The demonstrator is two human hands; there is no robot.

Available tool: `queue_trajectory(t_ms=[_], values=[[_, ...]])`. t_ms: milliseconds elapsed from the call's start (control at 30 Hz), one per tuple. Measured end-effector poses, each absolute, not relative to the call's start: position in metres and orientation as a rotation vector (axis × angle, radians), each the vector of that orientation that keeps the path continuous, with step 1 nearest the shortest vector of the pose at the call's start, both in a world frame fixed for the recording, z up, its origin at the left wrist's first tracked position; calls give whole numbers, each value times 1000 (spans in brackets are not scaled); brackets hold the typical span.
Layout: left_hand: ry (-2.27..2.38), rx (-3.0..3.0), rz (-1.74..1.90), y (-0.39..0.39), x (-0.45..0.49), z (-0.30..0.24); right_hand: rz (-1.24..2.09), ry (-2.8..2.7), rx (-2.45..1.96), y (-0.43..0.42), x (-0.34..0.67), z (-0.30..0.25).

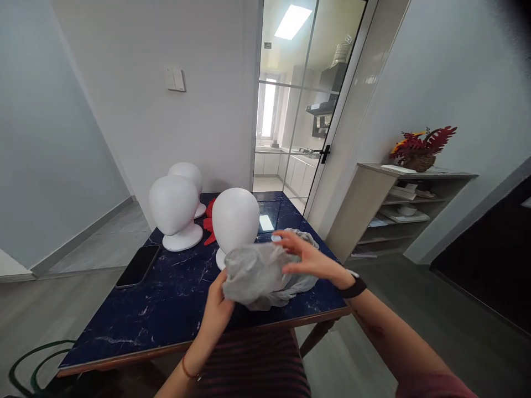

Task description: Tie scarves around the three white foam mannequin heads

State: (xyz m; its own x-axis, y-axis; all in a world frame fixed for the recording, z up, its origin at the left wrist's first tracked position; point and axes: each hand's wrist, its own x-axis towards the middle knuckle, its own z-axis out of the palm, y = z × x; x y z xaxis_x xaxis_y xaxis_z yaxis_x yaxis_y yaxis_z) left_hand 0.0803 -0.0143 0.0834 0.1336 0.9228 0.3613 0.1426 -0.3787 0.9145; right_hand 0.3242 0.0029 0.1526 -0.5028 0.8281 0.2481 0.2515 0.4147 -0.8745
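Note:
My left hand grips the lower left edge of a crumpled translucent grey cloth or bag, held just above the near edge of the dark blue marble table. My right hand, with a black watch on the wrist, rests on top of the cloth with fingers spread across it. A white foam mannequin head stands directly behind the cloth. Two more white foam heads stand at the table's far left.
A black phone lies on the table's left side. Red fabric sits between the heads. A shelf unit with a dried-flower basket stands to the right, a glass kitchen door behind. A green chair frame shows lower left.

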Motion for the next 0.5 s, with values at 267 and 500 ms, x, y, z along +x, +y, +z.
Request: queue_trajectory(t_ms=[267,500], values=[[1396,1520,1330,-38,-7,86,457,-2470,-1217,8,319,23],[2023,1713,1013,-4,-93,53,491,-2590,-1317,-5,333,45]])
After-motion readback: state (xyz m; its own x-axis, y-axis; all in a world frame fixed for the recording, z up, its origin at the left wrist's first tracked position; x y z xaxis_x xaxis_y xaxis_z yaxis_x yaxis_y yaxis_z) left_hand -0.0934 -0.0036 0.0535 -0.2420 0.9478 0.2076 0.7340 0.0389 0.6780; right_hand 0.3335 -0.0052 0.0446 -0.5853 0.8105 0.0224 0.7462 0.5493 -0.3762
